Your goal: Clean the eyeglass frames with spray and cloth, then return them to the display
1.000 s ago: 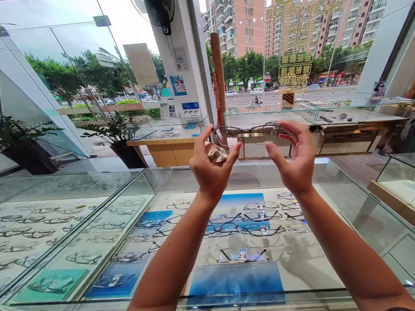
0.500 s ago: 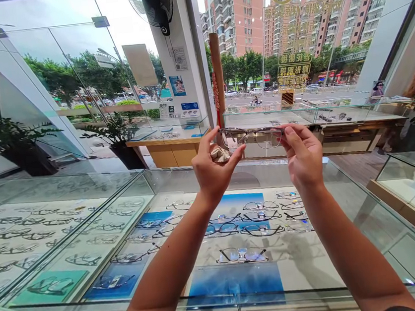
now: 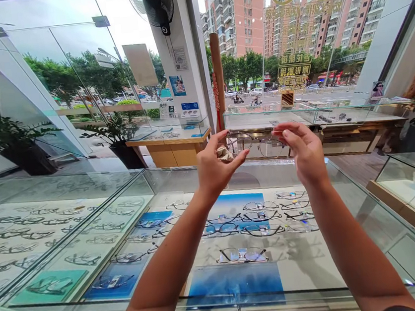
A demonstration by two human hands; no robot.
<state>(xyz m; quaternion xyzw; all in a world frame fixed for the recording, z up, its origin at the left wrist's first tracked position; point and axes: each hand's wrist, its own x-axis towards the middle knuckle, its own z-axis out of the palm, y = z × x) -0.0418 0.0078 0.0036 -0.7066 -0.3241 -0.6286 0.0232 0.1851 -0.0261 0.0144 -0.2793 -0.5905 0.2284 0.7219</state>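
A pair of thin-rimmed eyeglasses (image 3: 253, 138) is held up above the display counter, between my two hands. My left hand (image 3: 212, 169) grips its left end, index finger at the top and thumb stretched out below. A crumpled pale cloth (image 3: 224, 154) is tucked in the curled fingers of that same hand. At the other end, my right hand (image 3: 308, 154) pinches the right side of the eyeglasses with thumb and bent fingers; the exact contact is partly hidden.
Below my arms stands a glass display case (image 3: 303, 269) with several rows of eyeglasses inside. A second glass case (image 3: 412, 172) is at the right. Farther off are a wooden counter (image 3: 170, 155), potted plants (image 3: 121, 135) and a wall fan (image 3: 155, 4).
The eyeglasses have turned and tilted slightly. My left hand has shifted a little to the right, and my right hand's fingers have moved in toward the lens side.
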